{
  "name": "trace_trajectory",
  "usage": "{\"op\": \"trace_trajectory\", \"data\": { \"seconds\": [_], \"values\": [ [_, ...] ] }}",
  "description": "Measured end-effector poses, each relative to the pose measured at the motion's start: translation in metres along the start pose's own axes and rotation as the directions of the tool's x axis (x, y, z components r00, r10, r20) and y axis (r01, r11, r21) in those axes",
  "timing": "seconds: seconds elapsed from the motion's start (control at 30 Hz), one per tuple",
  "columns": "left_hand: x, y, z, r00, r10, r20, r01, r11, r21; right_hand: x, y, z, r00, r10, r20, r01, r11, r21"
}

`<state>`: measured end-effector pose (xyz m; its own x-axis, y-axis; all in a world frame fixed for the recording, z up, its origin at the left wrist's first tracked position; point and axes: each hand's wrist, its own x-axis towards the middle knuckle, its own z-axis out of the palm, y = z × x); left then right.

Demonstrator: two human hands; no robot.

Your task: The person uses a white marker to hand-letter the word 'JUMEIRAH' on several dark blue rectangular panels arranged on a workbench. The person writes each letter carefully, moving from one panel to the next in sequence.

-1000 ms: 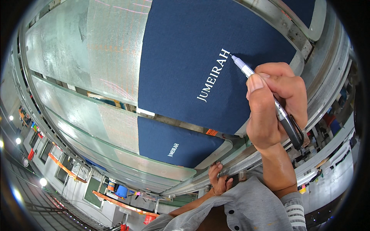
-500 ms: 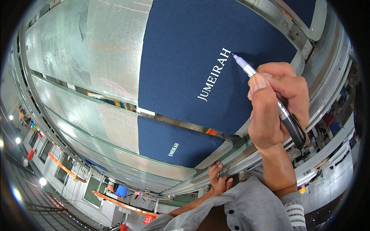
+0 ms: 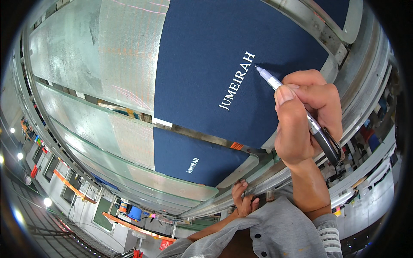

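My right hand grips a marker pen with a pale lavender tip section, a silver barrel and a black cap on its back end. Its point is just right of the last letters of the white lettering on a dark blue fabric panel. Whether the point touches the fabric I cannot tell. The panel lies flat on a pale, glassy board. My left hand is low beside the metal rail, fingers loosely bent and apart, with nothing visible in it.
A second blue panel with smaller-looking white lettering lies on the neighbouring board. Metal rails run along the boards' right ends, with gaps between boards. Orange beams and a blue container stand at the lower left.
My right hand has shifted slightly left, and the pen point has moved down and a little away from the last letter. The left hand has hardly moved.
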<state>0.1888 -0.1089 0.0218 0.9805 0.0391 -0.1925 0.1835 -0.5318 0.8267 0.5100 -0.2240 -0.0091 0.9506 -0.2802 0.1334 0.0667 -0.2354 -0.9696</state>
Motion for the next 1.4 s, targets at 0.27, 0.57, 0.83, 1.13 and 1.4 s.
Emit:
{"op": "trace_trajectory", "data": {
  "seconds": [0.27, 0.57, 0.83, 1.13, 1.4],
  "values": [
    [-0.0030, -0.0008, -0.0005, 1.000, -0.011, 0.011, 0.011, 1.000, 0.020, 0.0010, 0.0005, 0.0006, 1.000, -0.026, 0.010, 0.027, 0.998, -0.060],
    [-0.0026, -0.0002, 0.0004, 1.000, -0.015, 0.002, 0.015, 1.000, 0.014, 0.0017, 0.0030, 0.0000, 0.997, -0.072, 0.021, 0.073, 0.995, -0.072],
    [-0.0044, -0.0022, 0.0004, 1.000, -0.003, 0.001, 0.003, 1.000, 0.017, 0.0017, 0.0063, 0.0001, 0.995, -0.096, 0.035, 0.098, 0.993, -0.061],
    [-0.0056, -0.0031, 0.0011, 1.000, -0.002, -0.003, 0.002, 1.000, 0.012, 0.0017, 0.0051, 0.0001, 0.996, -0.085, 0.037, 0.087, 0.994, -0.063],
    [-0.0054, -0.0035, 0.0015, 1.000, 0.009, -0.004, -0.009, 1.000, 0.022, 0.0030, 0.0059, -0.0005, 0.993, -0.106, 0.045, 0.109, 0.992, -0.068]
  ]
}}
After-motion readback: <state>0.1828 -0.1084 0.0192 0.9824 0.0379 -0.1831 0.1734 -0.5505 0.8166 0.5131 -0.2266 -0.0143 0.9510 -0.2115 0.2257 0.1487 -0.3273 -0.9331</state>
